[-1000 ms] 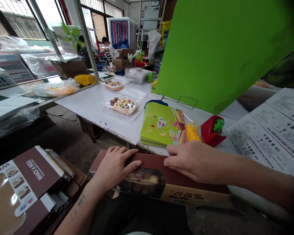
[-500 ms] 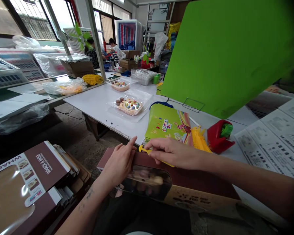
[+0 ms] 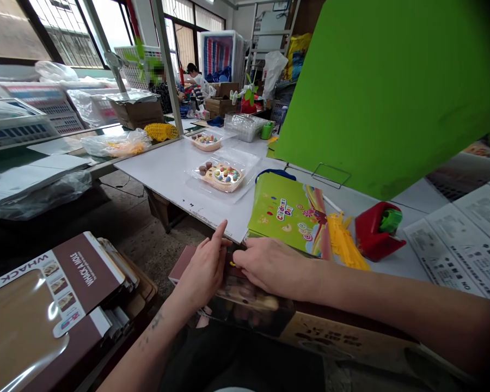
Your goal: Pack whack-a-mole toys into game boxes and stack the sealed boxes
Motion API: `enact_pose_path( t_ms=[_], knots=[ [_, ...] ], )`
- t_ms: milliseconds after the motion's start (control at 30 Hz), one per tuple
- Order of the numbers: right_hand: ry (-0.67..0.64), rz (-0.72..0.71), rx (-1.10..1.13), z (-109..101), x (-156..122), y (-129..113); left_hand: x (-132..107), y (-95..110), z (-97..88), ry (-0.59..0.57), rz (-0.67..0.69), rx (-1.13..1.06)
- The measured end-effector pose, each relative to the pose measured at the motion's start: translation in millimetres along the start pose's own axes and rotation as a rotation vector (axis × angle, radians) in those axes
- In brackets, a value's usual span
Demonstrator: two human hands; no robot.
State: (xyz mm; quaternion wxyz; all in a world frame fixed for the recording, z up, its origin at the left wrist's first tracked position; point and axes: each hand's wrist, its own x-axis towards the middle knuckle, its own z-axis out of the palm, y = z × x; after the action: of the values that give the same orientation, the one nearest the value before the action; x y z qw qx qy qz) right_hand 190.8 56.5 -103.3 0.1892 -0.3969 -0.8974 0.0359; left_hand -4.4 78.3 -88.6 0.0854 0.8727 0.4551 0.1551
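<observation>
One long brown box [image 3: 310, 329] with a dark clear window lies across the person's lap, at the near edge of the desk [image 3: 159, 163]. Both hands are at its top. The left hand [image 3: 204, 272] is open, index finger stretched out and the others loosely bent; the right hand [image 3: 269, 267] has its fingers closed on one yellow plastic piece [image 3: 232, 264] — only a small end of it shows.

Just beyond the right hand sits one stack of green cards [image 3: 286, 212] marked "Children's Day"; how many cards it holds cannot be told. Next to it lie a bunch of yellow strips [image 3: 345, 242], too tangled to count, and one red tape dispenser [image 3: 369, 234] with one green roll. Farther back on the desk are two clear packs — a near pack [image 3: 222, 174], with two brown knobs and several coloured balls, and a far pack [image 3: 206, 141]. At lower left is one pile of flattened cartons [image 3: 85, 272]. Two people work in the background.
</observation>
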Motion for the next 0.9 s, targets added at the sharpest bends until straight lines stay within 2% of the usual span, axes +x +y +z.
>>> enact_pose_path(
  t_ms=[233, 300, 433, 533, 667, 767, 900],
  knots=[
    [-0.186, -0.168, 0.032, -23.5, 3.2, 2.2, -4.6, 5.6, 1.1, -0.044, 0.020, 0.041],
    [-0.160, -0.166, 0.041, -22.2, 6.0, 4.2, -5.6, 5.4, 1.0, -0.060, 0.012, 0.073],
    [-0.010, -0.136, 0.108, -9.3, 5.7, 13.4, -3.0, 2.0, 0.9, -0.065, 0.004, 0.140],
    [0.050, -0.178, 0.137, -3.0, -2.7, 24.4, 0.9, 0.8, 2.1, -0.071, 0.025, 0.168],
    [0.021, -0.197, 0.156, 2.9, -9.5, 31.2, 3.6, 2.8, 4.1, -0.084, 0.038, 0.172],
    [0.013, -0.190, 0.119, 7.2, -3.0, 26.4, 3.0, 4.1, 4.9, -0.090, 0.038, 0.166],
    [0.004, -0.170, 0.170, -1.2, 2.8, 22.3, 3.5, 3.5, 3.7, -0.064, 0.038, 0.188]
  ],
)
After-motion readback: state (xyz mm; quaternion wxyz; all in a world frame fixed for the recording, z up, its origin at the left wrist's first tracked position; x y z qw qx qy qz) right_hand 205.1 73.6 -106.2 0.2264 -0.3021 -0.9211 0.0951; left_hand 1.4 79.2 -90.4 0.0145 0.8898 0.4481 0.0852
